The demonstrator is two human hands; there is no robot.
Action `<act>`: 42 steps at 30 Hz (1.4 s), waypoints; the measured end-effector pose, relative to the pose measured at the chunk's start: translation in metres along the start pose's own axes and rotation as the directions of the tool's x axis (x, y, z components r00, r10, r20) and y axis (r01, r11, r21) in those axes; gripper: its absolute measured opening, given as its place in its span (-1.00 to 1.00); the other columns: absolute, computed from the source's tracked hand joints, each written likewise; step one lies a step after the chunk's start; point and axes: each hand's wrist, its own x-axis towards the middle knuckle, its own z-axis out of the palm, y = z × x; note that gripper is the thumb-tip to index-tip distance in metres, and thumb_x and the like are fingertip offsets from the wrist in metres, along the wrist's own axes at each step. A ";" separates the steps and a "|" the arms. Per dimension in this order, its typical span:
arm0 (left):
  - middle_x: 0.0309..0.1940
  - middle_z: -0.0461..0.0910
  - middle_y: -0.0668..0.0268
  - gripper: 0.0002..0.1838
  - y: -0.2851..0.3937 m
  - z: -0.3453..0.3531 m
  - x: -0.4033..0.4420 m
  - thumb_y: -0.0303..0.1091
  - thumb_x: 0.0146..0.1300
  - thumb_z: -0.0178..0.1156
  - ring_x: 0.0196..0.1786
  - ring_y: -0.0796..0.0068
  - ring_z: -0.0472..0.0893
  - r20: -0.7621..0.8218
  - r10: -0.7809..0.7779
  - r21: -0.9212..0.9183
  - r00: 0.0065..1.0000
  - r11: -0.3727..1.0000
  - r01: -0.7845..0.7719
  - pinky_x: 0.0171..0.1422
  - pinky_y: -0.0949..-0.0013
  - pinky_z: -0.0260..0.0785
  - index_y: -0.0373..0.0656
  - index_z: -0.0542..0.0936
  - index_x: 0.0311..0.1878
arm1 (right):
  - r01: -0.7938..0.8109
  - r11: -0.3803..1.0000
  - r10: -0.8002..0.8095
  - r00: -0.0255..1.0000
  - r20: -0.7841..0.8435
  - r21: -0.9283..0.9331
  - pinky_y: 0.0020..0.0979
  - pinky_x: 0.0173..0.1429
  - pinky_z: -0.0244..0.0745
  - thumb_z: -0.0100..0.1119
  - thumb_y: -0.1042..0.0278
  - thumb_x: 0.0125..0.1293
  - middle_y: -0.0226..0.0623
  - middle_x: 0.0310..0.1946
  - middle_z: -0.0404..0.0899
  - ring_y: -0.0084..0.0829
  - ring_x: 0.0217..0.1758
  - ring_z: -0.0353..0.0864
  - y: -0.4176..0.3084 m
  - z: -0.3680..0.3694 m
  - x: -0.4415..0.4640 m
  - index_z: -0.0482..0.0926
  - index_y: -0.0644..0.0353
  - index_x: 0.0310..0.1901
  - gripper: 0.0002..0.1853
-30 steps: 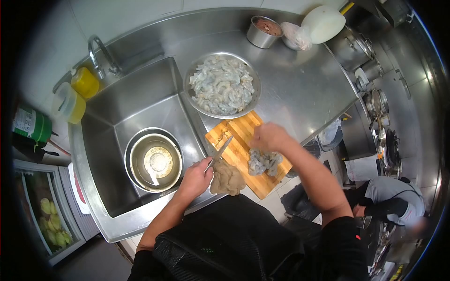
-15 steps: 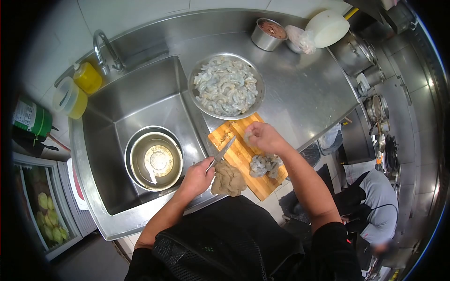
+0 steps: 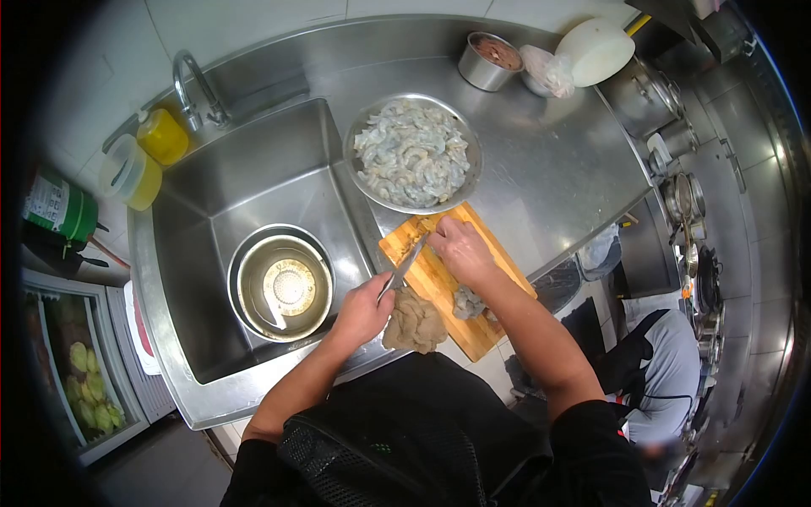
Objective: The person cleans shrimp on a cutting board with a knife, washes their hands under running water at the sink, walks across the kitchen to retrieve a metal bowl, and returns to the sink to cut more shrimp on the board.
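Observation:
My left hand (image 3: 367,309) is closed around the handle of a knife (image 3: 405,264), whose blade points up over the wooden cutting board (image 3: 476,338). Near the blade's tip, my right hand (image 3: 459,247) has its fingers pinched together over the board; whatever is between them is too small to make out. Small orange-brown scraps (image 3: 418,226) lie at the board's upper left. A small pile of grey shrimp (image 3: 466,302) is partly hidden by my right forearm. Beside the board sits a crumpled brown cloth (image 3: 414,321). Above it stands a metal bowl of peeled shrimp (image 3: 412,154).
On the left, the sink (image 3: 199,355) holds a metal pot (image 3: 325,314) with liquid. A tap (image 3: 191,84), yellow bottle (image 3: 162,137) and plastic container (image 3: 131,174) stand behind. A metal tin (image 3: 488,68) is at the counter's back. Another person (image 3: 667,372) is at the right.
My right hand has moved left and down to the knife's tip, and its forearm now covers part of the shrimp pile. The other person has shifted a little at the right.

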 end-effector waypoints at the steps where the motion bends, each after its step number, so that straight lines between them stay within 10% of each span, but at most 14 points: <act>1: -0.04 0.69 -0.20 -0.58 0.001 0.000 0.003 -0.30 0.41 0.17 0.04 -0.25 0.67 -0.005 0.013 -0.007 1.000 1.000 -0.013 0.16 -0.06 0.53 -0.25 0.56 0.28 | 0.024 1.000 -0.024 1.000 0.002 -0.010 -0.13 0.06 0.57 0.21 0.46 0.24 -0.27 -0.15 0.57 -0.14 -0.09 0.65 0.003 0.001 -0.001 0.68 0.11 -0.07 -0.77; 27: -0.06 0.71 -0.11 -0.55 0.015 -0.007 0.078 -0.21 0.46 0.11 0.01 -0.19 0.68 0.191 0.088 0.155 0.978 0.981 -0.118 0.23 -0.04 0.52 -0.04 0.58 0.36 | 0.021 0.986 -0.034 0.997 0.076 0.165 -0.22 0.13 0.67 0.39 0.33 0.26 -0.22 0.06 0.71 -0.13 0.07 0.72 0.014 -0.014 -0.015 0.70 0.19 0.09 -0.64; 42: -0.17 0.72 -0.13 -0.55 -0.008 -0.008 0.005 -0.21 0.45 0.18 -0.11 -0.18 0.71 0.087 0.115 0.079 0.990 0.989 -0.122 0.05 -0.03 0.58 -0.12 0.59 0.34 | -0.035 0.989 0.058 0.985 -0.160 0.143 -0.22 0.00 0.69 0.52 0.30 0.17 -0.19 -0.07 0.72 -0.12 -0.08 0.74 -0.005 0.001 -0.021 0.72 0.22 -0.04 -0.66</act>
